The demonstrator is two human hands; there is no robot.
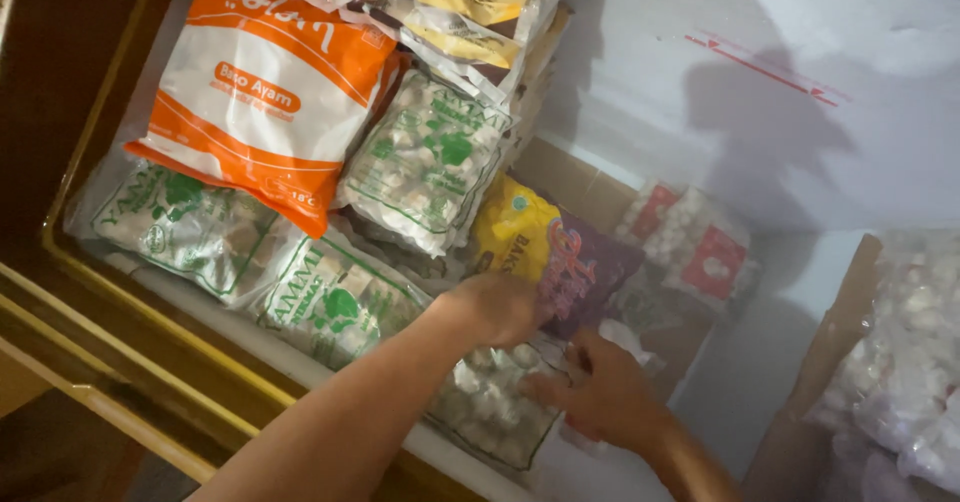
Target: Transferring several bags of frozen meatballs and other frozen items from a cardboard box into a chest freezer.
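Note:
I look down into a chest freezer packed with frozen food. My left hand (497,307) reaches in from the lower left, its fingers curled on the edge of a yellow and purple pack (575,257) near the middle. Just below it, my right hand (600,394) lies with fingers spread on a clear pack with green print (490,407) full of pale balls. That pack lies against the freezer's near wall. Part of it is hidden under both hands.
A big orange and white pack (262,92) lies on several clear green-printed packs (190,224) at the left. A red and white pack (693,244) sits deeper at the right, beside a cardboard divider (585,190). A bag of white balls (912,362) fills the right edge. The yellow freezer rim (150,357) runs along the lower left.

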